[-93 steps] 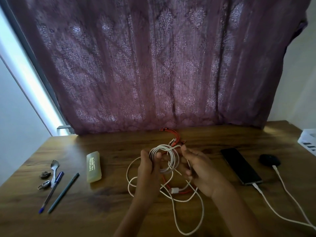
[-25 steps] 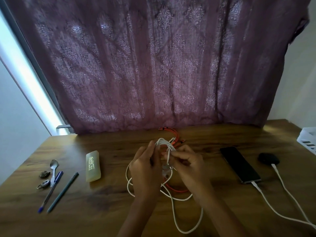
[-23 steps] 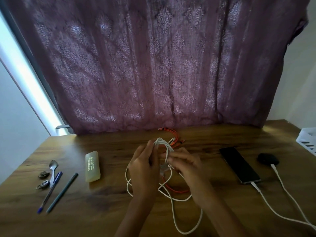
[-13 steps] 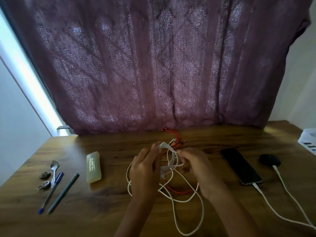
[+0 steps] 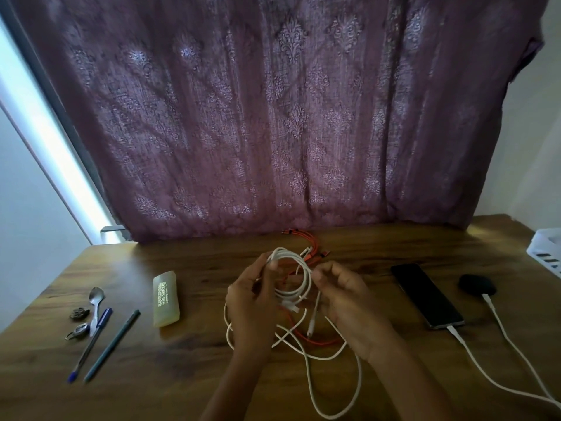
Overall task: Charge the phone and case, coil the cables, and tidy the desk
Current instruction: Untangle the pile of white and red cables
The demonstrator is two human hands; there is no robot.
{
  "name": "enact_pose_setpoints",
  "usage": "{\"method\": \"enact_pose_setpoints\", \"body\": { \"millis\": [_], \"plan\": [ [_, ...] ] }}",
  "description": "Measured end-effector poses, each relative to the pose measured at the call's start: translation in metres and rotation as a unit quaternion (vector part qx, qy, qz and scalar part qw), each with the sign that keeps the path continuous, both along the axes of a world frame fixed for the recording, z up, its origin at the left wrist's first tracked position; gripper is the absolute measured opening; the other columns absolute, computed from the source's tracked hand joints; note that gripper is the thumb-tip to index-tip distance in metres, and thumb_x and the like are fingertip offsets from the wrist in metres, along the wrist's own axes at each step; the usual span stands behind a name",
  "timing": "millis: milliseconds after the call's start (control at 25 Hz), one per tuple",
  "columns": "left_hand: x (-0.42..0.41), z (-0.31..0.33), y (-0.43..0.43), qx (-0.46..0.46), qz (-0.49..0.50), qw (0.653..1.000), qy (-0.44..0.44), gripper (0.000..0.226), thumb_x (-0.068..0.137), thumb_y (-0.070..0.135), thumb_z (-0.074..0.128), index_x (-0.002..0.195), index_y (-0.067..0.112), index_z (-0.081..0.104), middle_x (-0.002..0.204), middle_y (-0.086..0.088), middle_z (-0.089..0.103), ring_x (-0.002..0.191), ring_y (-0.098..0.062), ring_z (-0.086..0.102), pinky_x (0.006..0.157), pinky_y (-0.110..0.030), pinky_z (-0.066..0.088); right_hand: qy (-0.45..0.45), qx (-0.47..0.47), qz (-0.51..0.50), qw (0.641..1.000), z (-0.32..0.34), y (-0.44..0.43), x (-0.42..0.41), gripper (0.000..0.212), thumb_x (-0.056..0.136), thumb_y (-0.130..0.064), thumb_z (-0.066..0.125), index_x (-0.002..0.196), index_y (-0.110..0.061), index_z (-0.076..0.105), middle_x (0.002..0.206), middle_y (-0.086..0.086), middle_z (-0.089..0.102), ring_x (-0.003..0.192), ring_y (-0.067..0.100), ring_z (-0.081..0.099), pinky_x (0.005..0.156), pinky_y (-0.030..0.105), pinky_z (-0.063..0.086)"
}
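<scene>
Since half a second ago the right hand has drawn back from the coil toward 3 o'clock, pinching a strand of the white cable between thumb and fingertips; the left hand remains closed on the gathered loops, held upright above the wooden desk; a plug end dangles below the coil, and the uncoiled remainder lies slack on the desk toward 6 o'clock, ending in a wide loop near the front edge.

Orange cable: lying on the desk at 12 o'clock from the hands, partly beneath the white strands; uncoiled.

Phone: flat, screen dark, at 3 o'clock from the hands; a white charging lead is plugged into its near end.

Black case: just beyond the phone at 3 o'clock; a second white lead enters its near side.

White tray: at the desk's right edge, partly out of frame.

At 9 o'clock from the hands: a pale yellow oblong case; further out, two pens lying side by side, a spoon touching the blue pen, and two small metal items whose nature cannot be told.

Purple patterned curtain hangs behind the desk.
</scene>
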State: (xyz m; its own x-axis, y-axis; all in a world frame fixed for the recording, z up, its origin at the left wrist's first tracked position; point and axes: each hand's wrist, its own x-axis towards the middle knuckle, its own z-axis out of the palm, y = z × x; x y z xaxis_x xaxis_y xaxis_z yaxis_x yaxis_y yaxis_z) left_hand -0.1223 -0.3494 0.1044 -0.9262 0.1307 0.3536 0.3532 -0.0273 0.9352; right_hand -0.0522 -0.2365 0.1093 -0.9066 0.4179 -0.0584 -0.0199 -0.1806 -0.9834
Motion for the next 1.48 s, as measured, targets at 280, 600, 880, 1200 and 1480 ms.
{"method": "enact_pose_setpoints", "body": {
  "millis": [280,600,880,1200,1480],
  "plan": [
    [-0.012,0.013,-0.02,-0.122,-0.15,0.981,-0.014,0.052,0.072,0.033,0.068,0.121,0.023,0.054,0.104,0.01,0.066,0.093,-0.002,0.064,0.077,-0.022,0.053,0.028,0.127,0.013,0.991,0.015,0.01,0.003,0.01,0.09,-0.004,0.054,0.092,-0.008,0.063,0.083,0.006,0.073,0.074,0.007,0.068,0.065,0.013,0.051],
    [-0.004,0.044,-0.027,-0.293,-0.177,0.936,0.082,0.016,0.086,0.014,0.061,0.086,0.026,0.072,0.068,0.013,0.069,0.067,0.006,0.064,0.059,-0.007,0.047,0.082,0.299,0.002,0.951,0.022,0.019,0.005,0.016,0.076,-0.009,0.072,0.076,-0.024,0.072,0.08,-0.004,0.072,0.075,0.01,0.068,0.073,0.026,0.056],
    [0.001,0.033,-0.022,-0.113,-0.176,0.97,-0.123,0.016,0.086,0.013,0.059,0.083,0.012,0.074,0.079,-0.012,0.074,0.078,-0.03,0.07,0.079,-0.051,0.055,0.069,0.338,-0.04,0.938,0.011,0.025,0.007,0.015,0.081,-0.011,0.068,0.081,-0.025,0.072,0.078,-0.007,0.072,0.069,0.002,0.066,0.061,0.016,0.05],
    [0.017,0.035,-0.014,-0.161,-0.083,0.983,-0.025,0.026,0.084,0.019,0.064,0.069,0.039,0.067,0.064,0.013,0.071,0.062,0.0,0.067,0.063,-0.018,0.054,-0.005,-0.069,0.005,0.998,0.012,0.017,0.003,0.013,0.087,-0.003,0.056,0.094,0.004,0.065,0.077,0.011,0.07,0.062,0.013,0.067,0.054,0.021,0.055],
    [0.017,0.024,-0.011,-0.154,-0.023,0.988,-0.001,0.024,0.083,0.021,0.066,0.072,0.043,0.067,0.058,0.023,0.067,0.059,0.002,0.066,0.058,-0.022,0.055,-0.064,-0.131,0.058,0.988,0.011,0.019,0.005,0.015,0.087,0.001,0.051,0.086,-0.007,0.064,0.081,0.011,0.069,0.07,0.02,0.065,0.064,0.033,0.055]
  ]
}}
